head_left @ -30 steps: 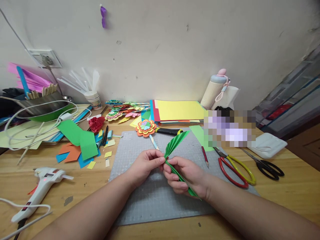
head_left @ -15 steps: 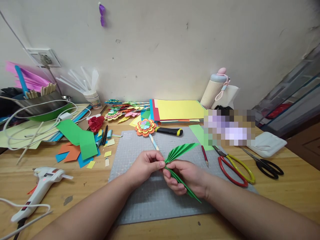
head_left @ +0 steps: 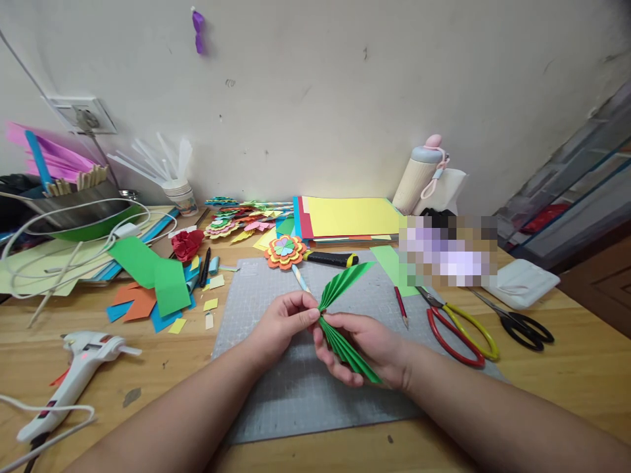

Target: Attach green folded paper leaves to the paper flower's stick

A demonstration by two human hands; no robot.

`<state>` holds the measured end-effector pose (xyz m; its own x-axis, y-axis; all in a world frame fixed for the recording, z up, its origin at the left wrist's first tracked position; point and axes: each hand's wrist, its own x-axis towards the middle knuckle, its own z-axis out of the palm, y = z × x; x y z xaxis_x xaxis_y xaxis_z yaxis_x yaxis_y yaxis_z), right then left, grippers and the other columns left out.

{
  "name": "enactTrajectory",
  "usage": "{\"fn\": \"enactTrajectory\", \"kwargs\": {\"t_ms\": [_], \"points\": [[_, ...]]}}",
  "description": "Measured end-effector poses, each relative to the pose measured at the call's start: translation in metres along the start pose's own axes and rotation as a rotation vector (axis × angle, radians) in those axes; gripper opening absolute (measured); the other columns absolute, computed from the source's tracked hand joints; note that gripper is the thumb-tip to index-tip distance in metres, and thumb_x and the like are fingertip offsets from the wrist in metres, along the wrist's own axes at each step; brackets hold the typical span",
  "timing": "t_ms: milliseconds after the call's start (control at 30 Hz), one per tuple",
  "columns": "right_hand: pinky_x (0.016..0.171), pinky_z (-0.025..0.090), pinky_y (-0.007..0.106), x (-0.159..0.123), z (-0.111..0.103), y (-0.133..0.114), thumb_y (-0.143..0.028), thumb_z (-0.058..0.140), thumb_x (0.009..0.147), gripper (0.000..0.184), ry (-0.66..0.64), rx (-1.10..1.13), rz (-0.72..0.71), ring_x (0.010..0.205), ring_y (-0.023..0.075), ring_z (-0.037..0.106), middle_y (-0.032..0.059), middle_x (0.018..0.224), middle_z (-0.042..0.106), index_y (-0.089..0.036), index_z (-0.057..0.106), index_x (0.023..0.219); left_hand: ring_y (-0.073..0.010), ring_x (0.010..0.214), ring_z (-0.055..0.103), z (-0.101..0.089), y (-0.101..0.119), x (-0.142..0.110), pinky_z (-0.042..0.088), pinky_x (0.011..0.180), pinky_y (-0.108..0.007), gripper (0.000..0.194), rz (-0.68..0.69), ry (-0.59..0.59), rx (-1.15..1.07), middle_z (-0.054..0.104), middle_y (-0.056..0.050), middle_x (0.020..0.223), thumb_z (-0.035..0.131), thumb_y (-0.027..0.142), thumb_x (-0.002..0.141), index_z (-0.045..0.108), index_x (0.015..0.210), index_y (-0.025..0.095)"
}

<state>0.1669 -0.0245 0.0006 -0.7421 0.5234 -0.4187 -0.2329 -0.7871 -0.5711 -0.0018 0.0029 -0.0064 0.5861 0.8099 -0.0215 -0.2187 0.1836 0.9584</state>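
Note:
Over the grey cutting mat [head_left: 276, 407], both hands hold a pleated green paper leaf [head_left: 342, 284] made of two fanned halves that meet at a narrow joint. My left hand [head_left: 283, 332] pinches that joint between thumb and fingers. From the other side, my right hand [head_left: 367, 345] grips the leaf, its thumb near the joint and its fingers curled behind the lower half. Just beyond the hands lies a layered paper flower [head_left: 284, 251] on a striped paper stem [head_left: 300, 278], whose near end is hidden by my left hand.
On the right lie a red pencil [head_left: 401, 307], red-and-yellow-handled scissors [head_left: 463, 332] and black scissors [head_left: 525, 328]. A utility knife [head_left: 330, 259] rests behind the leaf. At left are a glue gun [head_left: 73, 378], green paper pieces [head_left: 170, 287] and a red paper rose [head_left: 186, 245]. Stacked coloured sheets [head_left: 350, 217] stand at the back.
The leaf has turned slightly in my hands; its upper half points more to the left and its lower half shows more pleats. The view has shifted a little.

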Motion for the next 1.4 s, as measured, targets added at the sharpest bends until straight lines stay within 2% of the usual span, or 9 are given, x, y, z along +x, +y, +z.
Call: {"fn": "enactTrajectory", "kwargs": {"t_ms": [133,267,367,567,733,900,1100,1267,1400], "points": [[0.03,0.026,0.017,0.001,-0.002,0.0,-0.038,0.028,0.092,0.036,-0.013,0.08,-0.029,0.032,0.0077,0.046,-0.0015,0.051,0.056,-0.016,0.051,0.074,-0.0138,0.067,0.056,0.001,-0.001,0.0,0.042,0.067,-0.027,0.025,0.086,0.08,0.168,0.061,-0.002,0.075,0.063,0.034,0.077,0.056,0.091,0.015],[0.031,0.027,0.016,0.0,-0.004,-0.002,-0.038,0.03,0.091,0.037,0.041,0.089,-0.052,0.031,0.007,0.045,-0.0013,0.048,0.055,-0.016,0.051,0.069,-0.0151,0.074,0.051,0.002,0.001,-0.002,0.039,0.068,-0.026,0.017,0.228,0.124,0.719,0.056,-0.002,0.078,0.051,0.035,0.085,0.056,0.086,0.018],[0.03,0.025,0.016,0.0,-0.005,-0.002,-0.036,0.029,0.09,0.039,0.1,0.039,-0.028,0.029,0.0072,0.044,-0.0003,0.046,0.054,-0.015,0.052,0.065,-0.0154,0.073,0.048,0.0,0.005,-0.004,0.036,0.066,-0.026,0.018,0.261,0.085,1.03,0.052,-0.001,0.078,0.044,0.034,0.089,0.052,0.083,0.019],[0.028,0.022,0.017,0.0,-0.006,0.001,-0.034,0.033,0.085,0.039,0.056,0.058,0.01,0.026,0.007,0.04,0.0009,0.041,0.052,-0.014,0.053,0.058,-0.017,0.071,0.049,-0.003,0.008,-0.005,0.033,0.06,-0.026,0.019,0.266,-0.045,1.319,0.052,-0.002,0.081,0.039,0.036,0.091,0.046,0.084,0.02],[0.028,0.023,0.017,0.0,-0.01,0.002,-0.031,0.037,0.08,0.033,-0.018,0.079,0.028,0.026,0.0067,0.038,0.0005,0.04,0.051,-0.014,0.054,0.056,-0.0181,0.071,0.05,0.0,0.008,-0.006,0.034,0.061,-0.027,0.021,0.268,-0.066,1.384,0.052,-0.002,0.081,0.034,0.036,0.092,0.046,0.085,0.021],[0.029,0.021,0.018,0.001,-0.014,0.002,-0.031,0.039,0.078,0.032,-0.038,0.029,0.027,0.027,0.0081,0.039,0.0019,0.04,0.052,-0.013,0.056,0.058,-0.0185,0.074,0.05,0.001,0.008,-0.008,0.035,0.064,-0.027,0.024,0.303,-0.143,1.303,0.053,-0.004,0.083,0.032,0.035,0.093,0.048,0.086,0.02],[0.031,0.021,0.018,-0.001,-0.01,0.001,-0.029,0.035,0.084,0.034,-0.093,0.043,0.003,0.029,0.0073,0.036,0.0012,0.04,0.049,-0.013,0.053,0.059,-0.0174,0.071,0.048,0.0,0.009,-0.008,0.034,0.063,-0.027,0.028,0.321,-0.156,1.225,0.052,-0.004,0.081,0.03,0.039,0.093,0.048,0.085,0.019],[0.029,0.016,0.017,-0.001,-0.012,0.001,-0.03,0.037,0.084,0.028,-0.104,0.024,0.035,0.028,0.0067,0.032,-0.0007,0.04,0.047,-0.013,0.053,0.067,-0.0171,0.069,0.048,0.001,0.008,-0.007,0.033,0.06,-0.026,0.032,0.306,-0.156,1.267,0.05,-0.003,0.079,0.03,0.046,0.092,0.045,0.081,0.02],[0.027,0.017,0.018,0.001,-0.017,0.002,-0.032,0.037,0.082,0.034,-0.14,-0.03,0.056,0.029,0.0076,0.033,0.0006,0.039,0.046,-0.013,0.054,0.059,-0.0169,0.065,0.046,0.001,0.007,-0.008,0.03,0.058,-0.026,0.034,0.348,-0.187,1.313,0.05,-0.003,0.074,0.027,0.044,0.093,0.046,0.08,0.019]]}}
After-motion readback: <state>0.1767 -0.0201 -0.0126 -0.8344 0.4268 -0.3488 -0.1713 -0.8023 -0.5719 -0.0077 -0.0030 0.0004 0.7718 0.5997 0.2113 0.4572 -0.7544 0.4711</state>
